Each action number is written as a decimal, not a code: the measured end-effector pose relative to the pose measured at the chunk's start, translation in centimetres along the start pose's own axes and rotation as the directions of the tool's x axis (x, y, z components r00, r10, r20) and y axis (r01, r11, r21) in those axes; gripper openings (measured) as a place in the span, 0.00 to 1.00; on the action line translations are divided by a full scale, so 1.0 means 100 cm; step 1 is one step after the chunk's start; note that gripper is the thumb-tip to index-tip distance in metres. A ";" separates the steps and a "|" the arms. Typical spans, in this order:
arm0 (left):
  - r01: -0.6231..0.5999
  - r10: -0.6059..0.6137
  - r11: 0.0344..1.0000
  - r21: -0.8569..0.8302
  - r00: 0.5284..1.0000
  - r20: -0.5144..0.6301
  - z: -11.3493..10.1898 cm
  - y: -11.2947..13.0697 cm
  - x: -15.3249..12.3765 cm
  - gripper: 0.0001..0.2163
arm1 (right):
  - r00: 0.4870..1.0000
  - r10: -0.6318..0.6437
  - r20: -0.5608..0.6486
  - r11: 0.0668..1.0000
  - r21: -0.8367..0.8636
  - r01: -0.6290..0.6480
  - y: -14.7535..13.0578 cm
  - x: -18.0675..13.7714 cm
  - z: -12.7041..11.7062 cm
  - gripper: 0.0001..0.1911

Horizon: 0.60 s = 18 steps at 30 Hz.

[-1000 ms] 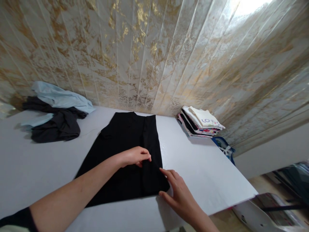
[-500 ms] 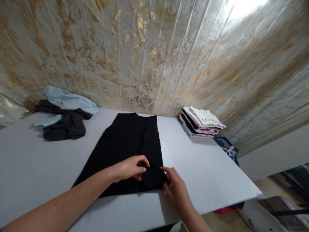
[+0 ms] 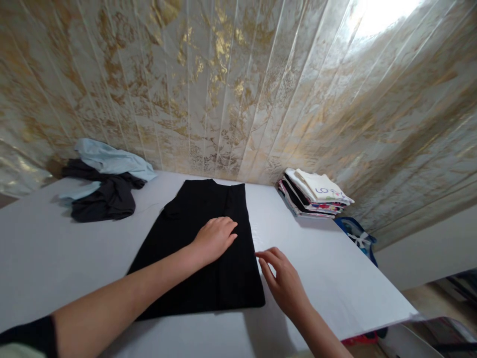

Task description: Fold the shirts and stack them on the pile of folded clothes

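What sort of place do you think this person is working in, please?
Probably a home or small workroom set up for folding laundry: a flat black garment lies on a white table, a stack of folded clothes sits by the gold-marbled wall panels, and a loose unfolded heap waits.

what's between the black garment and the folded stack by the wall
Only bare white table lies between the black garment and the folded stack, as the head view shows.
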<state>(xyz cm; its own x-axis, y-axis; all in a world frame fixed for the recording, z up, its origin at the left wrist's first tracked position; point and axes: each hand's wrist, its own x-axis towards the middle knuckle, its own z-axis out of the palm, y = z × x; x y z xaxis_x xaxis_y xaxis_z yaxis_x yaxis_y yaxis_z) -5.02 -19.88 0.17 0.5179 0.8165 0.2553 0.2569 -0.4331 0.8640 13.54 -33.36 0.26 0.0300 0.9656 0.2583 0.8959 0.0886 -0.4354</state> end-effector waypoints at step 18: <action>0.102 -0.036 0.940 0.326 0.979 -0.201 -0.058 -0.058 -0.010 0.14 | 0.987 0.019 0.159 0.957 -0.290 0.028 -0.012 0.098 0.046 0.30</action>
<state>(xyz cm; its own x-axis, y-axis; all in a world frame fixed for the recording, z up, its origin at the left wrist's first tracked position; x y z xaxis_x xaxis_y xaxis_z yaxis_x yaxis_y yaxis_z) -11.73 -15.95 -2.55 0.3333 0.8918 0.3060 0.5602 -0.4484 0.6965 10.76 -22.90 -0.69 -0.0236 0.9937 0.1097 0.9864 0.0410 -0.1593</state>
